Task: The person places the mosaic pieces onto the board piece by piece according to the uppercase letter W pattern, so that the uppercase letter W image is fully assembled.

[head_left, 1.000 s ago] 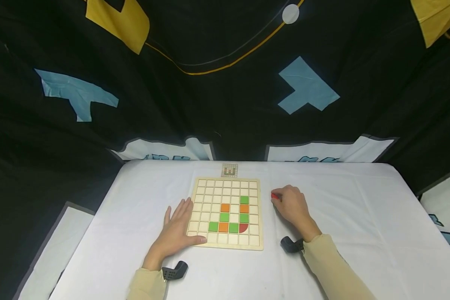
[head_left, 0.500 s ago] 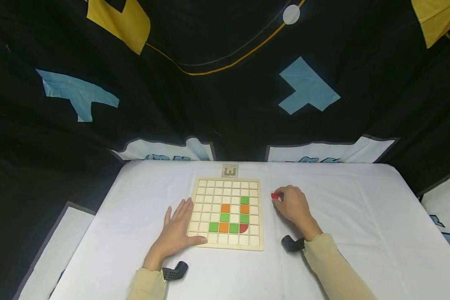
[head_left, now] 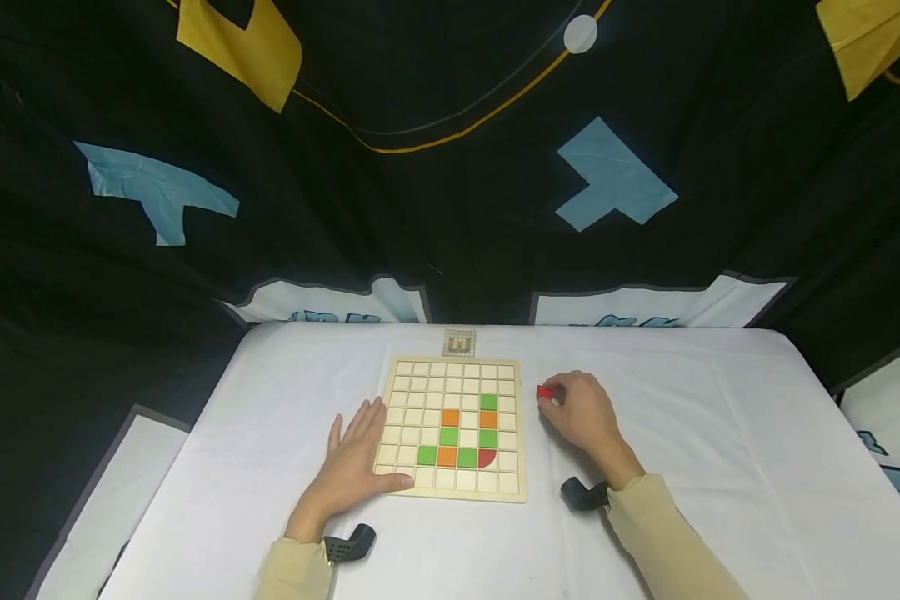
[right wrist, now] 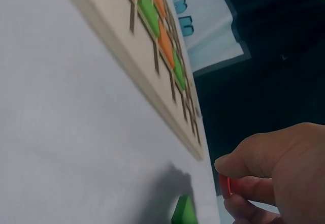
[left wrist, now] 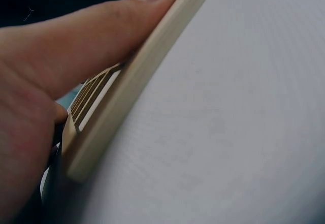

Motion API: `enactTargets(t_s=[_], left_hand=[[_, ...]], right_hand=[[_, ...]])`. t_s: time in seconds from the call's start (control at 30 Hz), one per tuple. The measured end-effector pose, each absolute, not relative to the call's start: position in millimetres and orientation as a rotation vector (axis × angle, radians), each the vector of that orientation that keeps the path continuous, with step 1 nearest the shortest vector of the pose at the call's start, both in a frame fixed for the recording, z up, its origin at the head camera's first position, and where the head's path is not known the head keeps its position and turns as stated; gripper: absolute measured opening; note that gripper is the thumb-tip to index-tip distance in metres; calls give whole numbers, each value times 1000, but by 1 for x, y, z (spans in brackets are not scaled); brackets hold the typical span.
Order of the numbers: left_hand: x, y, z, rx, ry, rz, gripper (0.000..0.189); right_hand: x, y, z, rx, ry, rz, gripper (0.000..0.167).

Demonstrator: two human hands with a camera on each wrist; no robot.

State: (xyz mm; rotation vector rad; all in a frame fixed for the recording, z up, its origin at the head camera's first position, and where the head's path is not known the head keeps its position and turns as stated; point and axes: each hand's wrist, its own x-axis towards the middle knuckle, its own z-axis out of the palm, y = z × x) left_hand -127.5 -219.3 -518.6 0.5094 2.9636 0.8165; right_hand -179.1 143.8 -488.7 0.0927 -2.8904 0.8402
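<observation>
A square wooden grid board (head_left: 522, 467) lies on the table, holding several green and orange square tiles and a red rounded tile (head_left: 487, 458). My left hand (head_left: 351, 462) rests on the board's left side with spread, straight fingers; its thumb (left wrist: 117, 26) lies over the front rim in the left wrist view. To the right of the board, my right hand (head_left: 587, 414) pinches a small red tile (head_left: 544, 392) between thumb and fingertips. The right wrist view shows that tile edge-on, and a green piece (right wrist: 184, 213) below the hand, cut off by the frame.
A small pattern card (head_left: 460, 342) with a grid lies just behind the board. The table has a white cloth (head_left: 705, 417). Behind it hangs a dark curtain (head_left: 420, 225) with yellow and blue shapes. Each wrist wears a black camera.
My right hand has shifted slightly left toward the board, and more of the red tile shows at its fingertips. The left hand and the tiles on the board stay put.
</observation>
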Motion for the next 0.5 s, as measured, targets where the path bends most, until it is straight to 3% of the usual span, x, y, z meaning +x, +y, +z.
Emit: enactTargets(t_s=[0.5], left_hand=[[-128, -219, -519, 513, 2971, 806, 127]], right_hand=[[-162, 118, -481, 171, -2850, 946, 25]])
